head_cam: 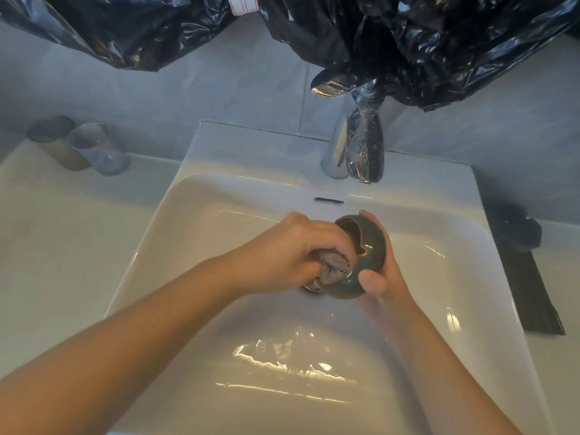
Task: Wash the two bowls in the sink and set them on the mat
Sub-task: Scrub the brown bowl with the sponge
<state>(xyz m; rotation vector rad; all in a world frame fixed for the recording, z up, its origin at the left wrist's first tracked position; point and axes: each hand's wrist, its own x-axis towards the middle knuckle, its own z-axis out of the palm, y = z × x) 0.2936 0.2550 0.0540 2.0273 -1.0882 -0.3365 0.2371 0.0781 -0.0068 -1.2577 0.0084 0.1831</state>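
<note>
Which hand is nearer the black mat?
Right. The right hand, holding the bowl, sits between the mat and the left hand, which grips a cloth farther left.

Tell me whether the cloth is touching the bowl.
Touching. In the head view the cloth, gripped by the left hand, presses against the rim of the bowl that the right hand holds.
</note>
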